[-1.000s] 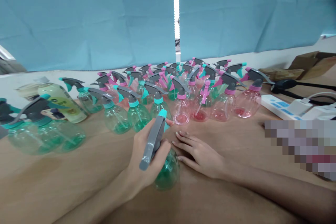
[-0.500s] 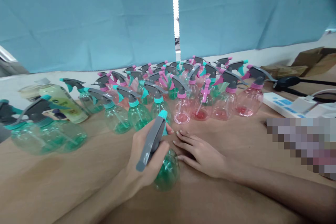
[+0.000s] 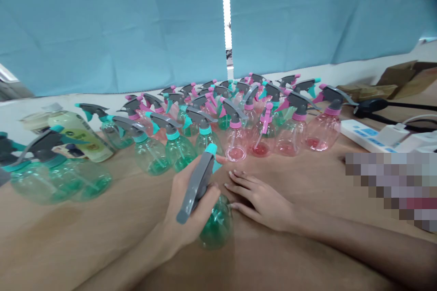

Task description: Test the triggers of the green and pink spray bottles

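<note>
My left hand (image 3: 187, 204) is wrapped round the neck of a green spray bottle (image 3: 216, 227) with a grey and teal trigger head, which stands on the wooden table (image 3: 136, 218). One finger sticks out near the trigger. Flat on the tabletop just right of that bottle lies my right hand (image 3: 261, 198), fingers spread, its thumb close to the bottle; whether they touch I cannot tell. Beyond both hands stand more bottles, among them a green spray bottle (image 3: 180, 152) and a pink spray bottle (image 3: 235, 143), each with a little coloured liquid or tint at the bottom.
Several green spray bottles (image 3: 61, 182) stand at the left, by a leaning yellow-green bottle (image 3: 85, 136). At the right are a white power strip (image 3: 362, 134) with plugs, a black cabled object (image 3: 368, 108) and cardboard (image 3: 403, 79). A blue cloth (image 3: 119, 32) hangs behind.
The view has shifted very slightly. My left hand's finger near the trigger has straightened a little to the right; my right hand has stayed in place.
</note>
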{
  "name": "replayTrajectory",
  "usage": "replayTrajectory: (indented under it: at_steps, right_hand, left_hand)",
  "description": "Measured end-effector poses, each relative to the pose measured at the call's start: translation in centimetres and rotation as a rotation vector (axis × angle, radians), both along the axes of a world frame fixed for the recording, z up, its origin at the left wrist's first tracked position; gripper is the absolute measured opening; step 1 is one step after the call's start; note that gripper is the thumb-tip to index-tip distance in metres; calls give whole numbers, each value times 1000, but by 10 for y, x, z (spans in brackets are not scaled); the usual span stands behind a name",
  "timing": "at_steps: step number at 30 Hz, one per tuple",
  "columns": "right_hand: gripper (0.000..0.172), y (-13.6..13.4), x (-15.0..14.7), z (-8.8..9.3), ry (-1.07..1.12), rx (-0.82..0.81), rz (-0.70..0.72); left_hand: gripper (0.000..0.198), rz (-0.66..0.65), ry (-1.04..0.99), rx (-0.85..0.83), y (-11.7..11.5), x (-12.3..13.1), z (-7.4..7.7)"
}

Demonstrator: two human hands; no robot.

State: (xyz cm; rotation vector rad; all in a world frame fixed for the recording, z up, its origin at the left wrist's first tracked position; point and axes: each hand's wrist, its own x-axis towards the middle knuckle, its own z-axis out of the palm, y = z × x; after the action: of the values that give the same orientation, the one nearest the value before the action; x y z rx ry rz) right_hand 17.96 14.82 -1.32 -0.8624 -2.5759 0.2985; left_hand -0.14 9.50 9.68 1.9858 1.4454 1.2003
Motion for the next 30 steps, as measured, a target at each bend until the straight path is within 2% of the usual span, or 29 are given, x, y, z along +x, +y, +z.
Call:
replayTrajectory:
  at_steps: [4,7,10,20,26,30]
  right_hand:
    - [51,0,0,0,-4,11,-1]
    - [50,0,0,-2,5,16,-2]
    - [51,0,1,-3,15,22,0]
    - [52,1,1,-2,4,18,2]
    - [52,0,1,-1,20,14,-2]
    - [51,1,1,-3,44,11,0]
  left_hand:
    - [37,-34,-38,42,0,0,-4]
    - [33,-42,-59,48,1,1,-5]
    - [30,-62,-77,6,0,3,-2]
    - [40,-80,-98,3,0,6,3]
    - [37,-84,-107,7,1,3,-2]
    - [34,-84,-89,3,-1,3,1]
